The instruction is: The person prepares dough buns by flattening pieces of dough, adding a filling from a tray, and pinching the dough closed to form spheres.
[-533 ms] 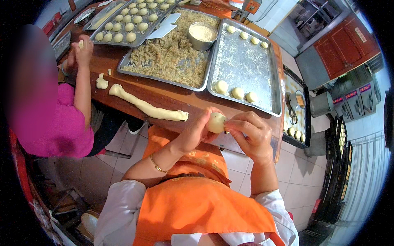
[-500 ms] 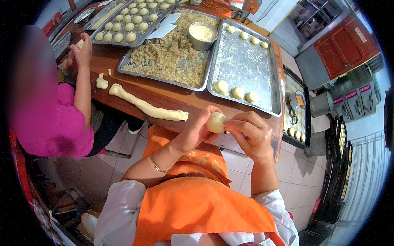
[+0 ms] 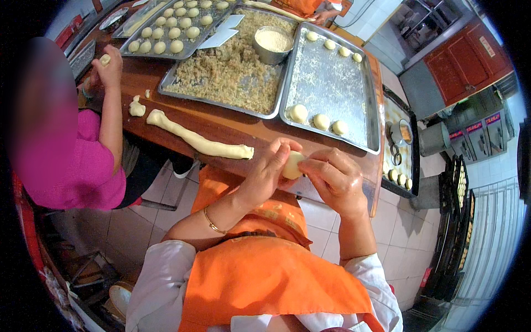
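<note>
A smooth, pale dough ball (image 3: 292,166) is between my hands, above the table's near edge. My left hand (image 3: 268,169) cups it from the left with curved fingers. The fingertips of my right hand (image 3: 335,176) pinch at its right side. To the left of my hands, a long dough roll (image 3: 199,143) lies on the wooden table, with a small dough lump (image 3: 136,107) by its far end. Ahead is a metal tray of crumbly brown filling (image 3: 221,83). Beside it, a flour-dusted tray (image 3: 337,94) holds several dough balls along its near and far ends.
A metal bowl of pale grains (image 3: 272,45) stands on the filling tray, near white scrapers (image 3: 223,36). Another tray of dough balls (image 3: 166,27) sits far left. At left, a co-worker in a magenta top (image 3: 99,160) handles dough. A dark baking tray (image 3: 401,146) lies right.
My fingers have shifted slightly around the dough ball, and the left ones now cover more of it. At the far edge, another person's hand and a dough strip have come into view.
</note>
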The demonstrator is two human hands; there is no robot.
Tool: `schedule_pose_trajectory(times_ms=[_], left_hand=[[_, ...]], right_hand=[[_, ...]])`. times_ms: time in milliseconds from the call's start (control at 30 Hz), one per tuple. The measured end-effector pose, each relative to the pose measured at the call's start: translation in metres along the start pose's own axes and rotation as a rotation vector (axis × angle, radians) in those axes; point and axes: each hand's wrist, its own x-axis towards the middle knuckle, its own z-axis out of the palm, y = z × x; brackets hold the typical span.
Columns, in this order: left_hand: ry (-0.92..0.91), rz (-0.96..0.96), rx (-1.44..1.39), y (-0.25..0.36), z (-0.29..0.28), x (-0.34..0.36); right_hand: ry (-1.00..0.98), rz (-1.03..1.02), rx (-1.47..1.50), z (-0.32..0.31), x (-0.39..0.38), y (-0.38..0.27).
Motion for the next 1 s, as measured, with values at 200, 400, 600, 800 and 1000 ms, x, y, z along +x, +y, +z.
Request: schedule_pose_trajectory(times_ms=[200, 400, 600, 800, 1000], left_hand=[[-0.183, -0.114, -0.380, -0.001, -0.012, 0.002], [-0.125, -0.057, -0.197, 0.004, -0.011, 0.000], [-0.240, -0.126, -0.438, 0.003, -0.012, 0.005], [-0.144, 0.011, -0.103, 0.012, -0.007, 0.000], [-0.145, -0.034, -0.149, 0.006, -0.013, 0.002]], right_hand=[[0.001, -0.002, -0.022, 0.000, -0.002, 0.003], [-0.011, 0.009, -0.049, -0.007, 0.000, 0.002], [0.010, -0.067, -0.032, -0.002, -0.001, 0.005], [0.001, -0.014, -0.045, -0.006, -0.001, 0.002], [-0.003, -0.020, -0.045, -0.004, 0.000, 0.002]])
